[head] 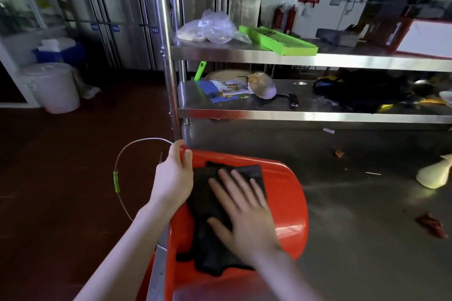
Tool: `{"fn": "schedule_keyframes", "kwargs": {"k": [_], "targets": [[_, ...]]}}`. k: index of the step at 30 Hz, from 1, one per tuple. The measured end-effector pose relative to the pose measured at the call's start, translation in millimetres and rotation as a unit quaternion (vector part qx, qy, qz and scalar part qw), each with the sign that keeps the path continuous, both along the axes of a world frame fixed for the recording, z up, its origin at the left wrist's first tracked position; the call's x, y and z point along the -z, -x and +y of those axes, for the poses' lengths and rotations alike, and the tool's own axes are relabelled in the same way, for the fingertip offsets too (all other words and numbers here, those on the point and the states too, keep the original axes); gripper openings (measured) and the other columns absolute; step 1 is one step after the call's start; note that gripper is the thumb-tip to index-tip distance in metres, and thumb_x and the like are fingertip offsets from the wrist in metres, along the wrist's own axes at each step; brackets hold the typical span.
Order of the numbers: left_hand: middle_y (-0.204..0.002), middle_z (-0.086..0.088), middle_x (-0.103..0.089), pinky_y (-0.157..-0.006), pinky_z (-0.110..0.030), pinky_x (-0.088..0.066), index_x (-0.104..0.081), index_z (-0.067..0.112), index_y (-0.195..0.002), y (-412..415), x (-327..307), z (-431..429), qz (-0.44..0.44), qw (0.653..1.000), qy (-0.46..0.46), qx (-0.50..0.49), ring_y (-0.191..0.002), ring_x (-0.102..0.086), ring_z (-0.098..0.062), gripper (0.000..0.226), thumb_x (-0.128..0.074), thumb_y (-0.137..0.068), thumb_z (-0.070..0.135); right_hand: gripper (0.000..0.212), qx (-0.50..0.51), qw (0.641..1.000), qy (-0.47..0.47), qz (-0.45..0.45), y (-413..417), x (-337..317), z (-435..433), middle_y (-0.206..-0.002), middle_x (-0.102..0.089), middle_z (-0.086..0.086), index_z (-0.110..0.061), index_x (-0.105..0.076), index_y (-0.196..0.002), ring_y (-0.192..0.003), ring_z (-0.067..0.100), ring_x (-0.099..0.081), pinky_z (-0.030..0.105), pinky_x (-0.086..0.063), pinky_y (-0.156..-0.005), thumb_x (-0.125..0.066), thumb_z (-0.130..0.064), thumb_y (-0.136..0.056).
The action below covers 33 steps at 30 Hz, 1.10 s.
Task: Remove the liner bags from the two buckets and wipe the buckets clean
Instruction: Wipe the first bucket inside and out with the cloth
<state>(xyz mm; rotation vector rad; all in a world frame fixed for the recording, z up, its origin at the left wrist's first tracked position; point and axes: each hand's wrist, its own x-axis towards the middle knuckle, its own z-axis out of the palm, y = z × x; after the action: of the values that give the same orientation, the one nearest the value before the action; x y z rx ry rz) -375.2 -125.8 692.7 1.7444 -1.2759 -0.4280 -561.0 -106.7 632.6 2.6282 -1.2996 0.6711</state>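
Steel table [354, 215], shelf rack [293, 115] behind; left hand [173, 178] grips red bucket [286, 193] rim, right hand [244, 208] flat on cloth [210, 239].

The red bucket [283, 203] fills the left edge of the counter [354, 239], its wire handle [116, 182] arching out over the floor [61, 178]. The shelf post [170, 80] stands just behind it. Rightward the counter lies open as far as red scraps [431, 226] and a pale bag [434, 176].

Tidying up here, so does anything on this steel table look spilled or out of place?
Yes: red scraps lie loose on the steel table right of the red bucket, a smaller bit farther back near the shelves.
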Motion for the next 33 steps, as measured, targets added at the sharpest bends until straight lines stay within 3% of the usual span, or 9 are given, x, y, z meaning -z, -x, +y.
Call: {"fn": "schedule_keyframes", "kwargs": {"k": [4,6,8,12,17,21,27,30,33], "targets": [[-0.049,0.005,-0.053,-0.036,-0.015,-0.034,-0.038,0.041,-0.137,-19.1,20.1,36.1,-0.006,0.997,0.074,0.019,-0.034,-0.046,-0.006,0.036,-0.039,-0.102,0.032,0.061,0.188,0.975,-0.098,-0.060,49.5,-6.7,-50.1,-0.155,-0.035,0.000,-0.027,-0.037,-0.148,-0.141,0.023,-0.035,0.041,-0.029,-0.113,-0.027,-0.056,-0.096],[-0.047,0.005,-0.048,-0.035,-0.017,-0.035,-0.036,0.043,-0.138,-25.0,34.4,52.3,-0.004,0.995,0.091,0.032,-0.035,-0.041,-0.008,0.039,-0.039,-0.102,0.028,0.060,0.239,0.942,-0.212,-0.102,49.8,-11.2,-76.0,-0.159,-0.025,-0.002,-0.029,-0.027,-0.151,-0.143,0.025,-0.029,0.040,-0.024,-0.116,-0.027,-0.056,-0.097],[-0.049,0.005,-0.047,-0.035,-0.017,-0.032,-0.035,0.046,-0.137,-26.9,43.4,57.0,0.009,0.995,0.097,0.037,-0.035,-0.036,-0.007,0.040,-0.038,-0.102,0.027,0.060,0.250,0.938,-0.221,-0.090,25.6,-16.8,-89.7,-0.160,-0.021,-0.006,-0.030,-0.024,-0.152,-0.146,0.022,-0.020,0.041,-0.018,-0.119,-0.026,-0.056,-0.098],[-0.054,0.009,-0.056,-0.041,-0.011,-0.035,-0.037,0.047,-0.137,-31.1,46.6,53.6,0.003,0.995,0.101,0.024,-0.038,-0.045,-0.008,0.039,-0.038,-0.102,0.030,0.061,0.121,0.987,-0.100,-0.015,-57.6,-35.0,-71.3,-0.157,-0.030,-0.009,-0.029,-0.033,-0.149,-0.144,0.020,-0.026,0.043,-0.019,-0.116,-0.026,-0.058,-0.096],[-0.086,0.028,-0.066,-0.056,-0.006,-0.043,-0.034,0.049,-0.142,-36.5,50.4,62.8,0.010,0.993,0.110,0.032,-0.066,-0.065,-0.004,0.043,-0.032,-0.101,0.038,0.058,-0.041,0.999,-0.035,0.000,-95.1,-27.9,-29.7,-0.158,-0.028,-0.008,-0.027,-0.034,-0.149,-0.147,0.020,-0.022,0.046,-0.019,-0.118,-0.030,-0.054,-0.097],[-0.058,0.003,-0.058,-0.042,-0.016,-0.036,-0.032,0.056,-0.140,-49.8,66.9,87.5,0.006,0.993,0.121,0.010,-0.038,-0.043,-0.006,0.046,-0.032,-0.097,0.041,0.059,0.025,0.999,-0.043,0.016,-47.7,-20.5,-47.1,-0.155,-0.035,-0.008,-0.030,-0.038,-0.148,-0.144,0.017,-0.030,0.041,-0.024,-0.117,-0.030,-0.058,-0.095],[-0.048,0.005,-0.045,-0.039,-0.014,-0.032,-0.033,0.051,-0.142,-49.7,70.5,91.9,0.034,0.992,0.123,0.015,-0.036,-0.036,-0.004,0.048,-0.030,-0.094,0.045,0.058,0.159,0.953,-0.254,0.052,-39.0,-43.2,-124.8,-0.154,-0.034,-0.009,-0.033,-0.036,-0.146,-0.142,0.018,-0.030,0.047,-0.021,-0.116,-0.020,-0.060,-0.096],[-0.048,0.005,-0.046,-0.039,-0.013,-0.031,-0.033,0.048,-0.143,-55.5,67.9,85.1,0.034,0.991,0.129,0.008,-0.036,-0.036,-0.005,0.047,-0.030,-0.096,0.042,0.060,0.109,0.960,-0.252,0.064,-88.7,-50.7,-127.3,-0.153,-0.038,-0.006,-0.033,-0.039,-0.143,-0.139,0.021,-0.035,0.049,-0.025,-0.112,-0.018,-0.060,-0.095],[-0.049,0.003,-0.049,-0.039,-0.013,-0.031,-0.034,0.046,-0.143,-59.3,70.6,81.5,0.022,0.992,0.121,0.003,-0.035,-0.037,-0.005,0.045,-0.032,-0.100,0.033,0.058,-0.005,0.987,-0.156,0.045,-132.7,-50.0,-97.5,-0.152,-0.039,-0.009,-0.031,-0.039,-0.144,-0.139,0.020,-0.036,0.045,-0.028,-0.112,-0.027,-0.060,-0.095]]}}
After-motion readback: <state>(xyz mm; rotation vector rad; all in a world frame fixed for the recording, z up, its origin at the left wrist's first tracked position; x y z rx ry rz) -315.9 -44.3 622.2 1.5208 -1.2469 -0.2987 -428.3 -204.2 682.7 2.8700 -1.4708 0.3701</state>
